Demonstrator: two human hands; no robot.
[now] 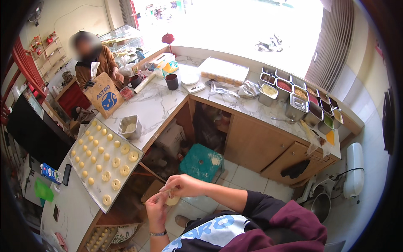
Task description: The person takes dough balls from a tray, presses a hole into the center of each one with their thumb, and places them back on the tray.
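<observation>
My left hand [156, 206], with a watch or bracelet at its wrist, is raised in front of my body. My right hand [181, 185] meets it from the right, and the fingertips of both are pinched together. A pale, round piece of dough [172, 201] shows just below the fingers; its exact shape is partly hidden. To the left, a metal baking tray [95, 191] lies on the counter, its front edge overhanging. Rows of small yellow dough balls [106, 157] fill much of it, with several ring-shaped dough pieces [124, 170] along the near side.
A square metal tin with flour [130, 127] stands behind the tray. Across the counter a person [110, 63] stands by a brown paper bag [105, 97]. Metal tubs of fillings [268, 93] line the right counter. A green stool [201, 161] stands on the floor; a mixer [321, 206] is at right.
</observation>
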